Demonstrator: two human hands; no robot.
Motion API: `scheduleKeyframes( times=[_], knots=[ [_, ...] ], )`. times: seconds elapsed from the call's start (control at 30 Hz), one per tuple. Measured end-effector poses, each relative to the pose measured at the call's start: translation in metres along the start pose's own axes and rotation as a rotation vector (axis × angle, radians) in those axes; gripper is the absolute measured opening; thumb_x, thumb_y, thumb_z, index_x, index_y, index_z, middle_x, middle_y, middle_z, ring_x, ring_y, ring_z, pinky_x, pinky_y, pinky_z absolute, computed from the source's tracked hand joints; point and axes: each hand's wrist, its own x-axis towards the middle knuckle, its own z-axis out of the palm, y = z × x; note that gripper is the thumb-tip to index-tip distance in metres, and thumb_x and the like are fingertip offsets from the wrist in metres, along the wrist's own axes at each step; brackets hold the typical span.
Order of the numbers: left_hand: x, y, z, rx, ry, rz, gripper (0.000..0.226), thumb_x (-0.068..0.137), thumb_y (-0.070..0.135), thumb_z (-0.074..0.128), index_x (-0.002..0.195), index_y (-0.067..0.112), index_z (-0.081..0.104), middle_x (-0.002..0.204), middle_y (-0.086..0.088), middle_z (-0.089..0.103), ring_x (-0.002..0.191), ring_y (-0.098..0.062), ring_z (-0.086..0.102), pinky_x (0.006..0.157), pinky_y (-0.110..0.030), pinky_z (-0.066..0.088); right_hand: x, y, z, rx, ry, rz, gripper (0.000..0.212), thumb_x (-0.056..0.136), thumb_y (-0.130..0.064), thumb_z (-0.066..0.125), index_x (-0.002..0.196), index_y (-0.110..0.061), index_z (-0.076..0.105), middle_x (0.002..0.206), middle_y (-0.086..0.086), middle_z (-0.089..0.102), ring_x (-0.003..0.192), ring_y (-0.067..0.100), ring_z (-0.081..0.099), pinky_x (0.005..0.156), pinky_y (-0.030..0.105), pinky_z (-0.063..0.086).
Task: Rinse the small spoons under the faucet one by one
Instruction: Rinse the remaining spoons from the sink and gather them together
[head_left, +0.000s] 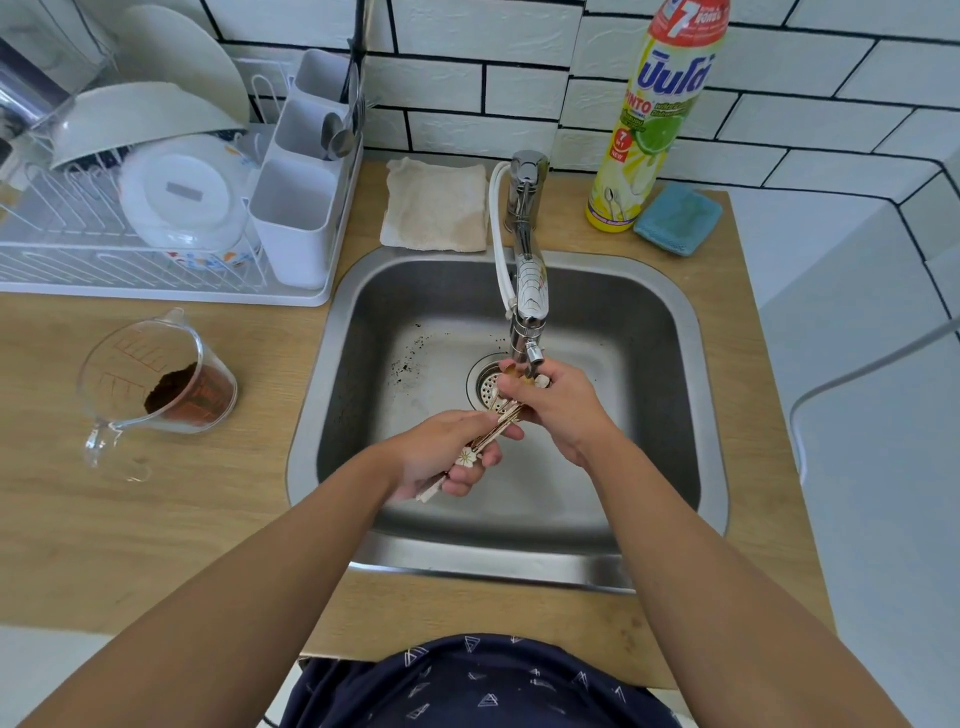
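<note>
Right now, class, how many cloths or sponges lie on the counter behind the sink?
2. A beige cloth lies flat left of the faucet; a blue sponge sits right of the faucet, beside the yellow soap bottle. Others may be hidden outside the view.

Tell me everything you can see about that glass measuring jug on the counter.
The glass measuring jug is clear, with faint red scale marks, a spout and a handle toward the counter's front edge. It stands on the wooden counter left of the sink, below the dish rack. Dark brown powder sits in its bottom. Neither hand touches it.
</note>
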Motion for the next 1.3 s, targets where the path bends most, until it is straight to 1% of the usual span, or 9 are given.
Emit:
scheduleKeyframes(
  times=[0.2,0.33,0.43,0.57,0.67,0.73,0.9,1.1,1.3],
  knots=[
    [0.007,0.007,0.001,0.047,-0.005,0.002,0.036,0.107,0.031,0.042,0.119,0.003,0.063,0.072,-0.003,0.059,0.043,-0.010,0.036,0.039,-0.020,0.033,0.004,-0.002,-0.004,0.038,0.077,0.012,0.023,0.105,-0.009,0.056,0.095,-0.015,0.076,0.086,0.007,0.078,0.081,0.022,0.072,0.081,0.042,0.060],
    [0.010,0.010,0.001,0.082,0.037,0.091,0.028,0.108,0.029,0.043,0.103,0.007,0.059,0.063,0.002,0.048,0.043,-0.008,0.033,0.039,-0.019,0.029,0.005,-0.003,-0.008,0.310,0.070,0.086,0.030,0.105,-0.022,0.059,0.135,-0.020,0.060,0.111,0.006,0.075,0.092,0.018,0.067,0.084,0.038,0.052],
    [0.016,0.013,0.001,0.102,0.070,0.135,0.029,0.107,0.033,0.044,0.094,0.010,0.055,0.063,0.002,0.042,0.044,-0.008,0.031,0.040,-0.019,0.027,0.000,0.000,-0.008,0.165,0.057,0.154,0.017,0.101,-0.029,0.065,0.116,-0.024,0.071,0.100,-0.008,0.076,0.069,0.004,0.052,0.060,0.020,0.037],
    [0.023,0.021,0.002,0.140,0.042,0.065,0.033,0.105,0.043,0.045,0.089,0.015,0.052,0.064,0.004,0.044,0.047,-0.010,0.033,0.047,-0.021,0.030,0.003,-0.008,-0.004,0.262,-0.030,0.098,0.024,0.100,-0.002,0.060,0.089,-0.017,0.076,0.102,0.008,0.078,0.053,0.005,0.034,0.050,0.017,0.031],
    [0.025,0.028,-0.002,0.250,0.068,0.028,0.035,0.103,0.050,0.046,0.099,0.019,0.062,0.071,0.005,0.058,0.056,-0.010,0.052,0.056,-0.022,0.042,0.005,-0.013,-0.009,0.242,0.056,0.072,0.012,0.100,-0.004,0.061,0.093,-0.007,0.071,0.095,0.019,0.063,0.051,0.005,0.038,0.050,0.017,0.038],
    [0.026,0.033,-0.005,0.368,0.117,0.000,0.038,0.099,0.058,0.047,0.108,0.026,0.064,0.081,0.006,0.068,0.065,-0.010,0.062,0.058,-0.023,0.048,0.004,-0.012,-0.015,0.302,0.159,0.041,0.012,0.100,-0.011,0.066,0.089,-0.010,0.070,0.083,0.009,0.070,0.051,0.002,0.043,0.051,0.015,0.042],
    [0.047,0.040,0.009,0.291,0.333,0.054,0.034,0.091,0.053,0.054,0.108,0.028,0.068,0.091,0.001,0.072,0.058,-0.012,0.061,0.054,-0.023,0.047,-0.007,-0.021,-0.036,0.488,0.353,-0.024,0.010,0.101,-0.017,0.065,0.093,-0.014,0.069,0.093,0.006,0.079,0.054,0.001,0.050,0.055,0.017,0.050],
    [0.071,0.044,0.043,-0.218,0.208,0.202,0.026,0.101,0.005,0.045,0.114,0.005,0.068,0.108,-0.011,0.073,0.088,-0.024,0.074,0.066,-0.029,0.058,-0.020,-0.028,-0.060,0.470,0.397,-0.094,0.010,0.105,-0.017,0.057,0.099,-0.014,0.063,0.097,0.008,0.080,0.053,0.003,0.051,0.053,0.019,0.050],
    [0.061,0.042,0.045,-0.081,0.068,0.074,0.030,0.104,0.035,0.045,0.111,0.010,0.060,0.091,-0.014,0.075,0.068,-0.029,0.073,0.052,-0.033,0.058,-0.017,-0.024,-0.054,0.431,0.344,-0.110,0.013,0.106,-0.016,0.057,0.096,-0.012,0.064,0.097,0.008,0.079,0.055,0.003,0.049,0.054,0.019,0.049]
  ],
)
